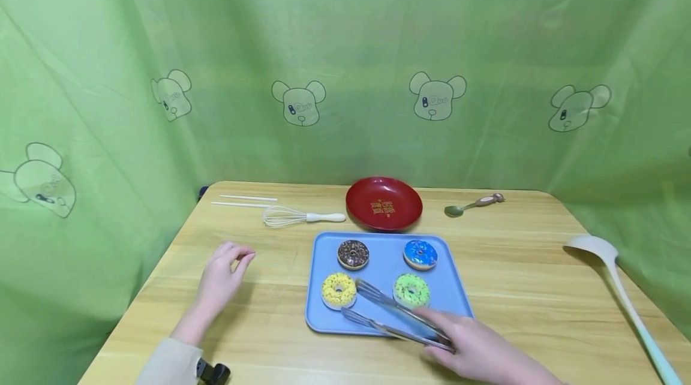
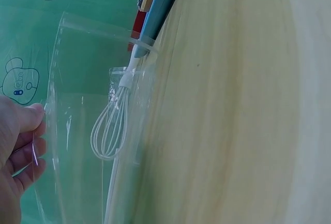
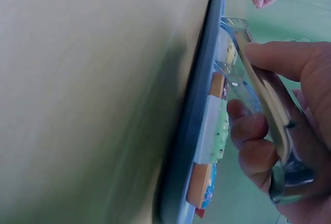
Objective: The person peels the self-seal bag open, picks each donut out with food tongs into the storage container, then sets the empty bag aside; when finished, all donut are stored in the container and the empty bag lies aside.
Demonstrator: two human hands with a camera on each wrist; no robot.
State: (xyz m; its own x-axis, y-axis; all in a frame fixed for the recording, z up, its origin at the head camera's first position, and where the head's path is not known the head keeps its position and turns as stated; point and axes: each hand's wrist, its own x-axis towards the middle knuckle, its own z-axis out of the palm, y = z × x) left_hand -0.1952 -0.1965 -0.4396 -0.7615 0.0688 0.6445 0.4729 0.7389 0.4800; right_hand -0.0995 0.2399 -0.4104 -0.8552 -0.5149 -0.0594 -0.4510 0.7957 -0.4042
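My left hand [image 1: 224, 274], left of the tray, pinches the edge of a clear plastic bag [image 2: 77, 125], plain in the left wrist view but barely visible from the head. My right hand [image 1: 477, 346] grips metal tongs [image 1: 403, 310], their two arms spread apart. The tong tips hang by the yellow donut [image 1: 330, 298], over the front of a blue tray [image 1: 378, 253]; contact with the donut cannot be told. Also on the tray are a chocolate donut [image 1: 344, 254], a blue donut [image 1: 419, 248] and a green donut [image 1: 403, 286], partly behind the tongs.
Behind the tray stands a red plate [image 1: 363, 200]. A white whisk [image 1: 324, 217] and two white chopsticks [image 1: 248, 197] lie at the back left. A small spoon [image 1: 454, 211] is at the back right, and a large ladle [image 1: 621, 289] lies along the right edge. Green curtains [image 1: 367, 25] surround the table.
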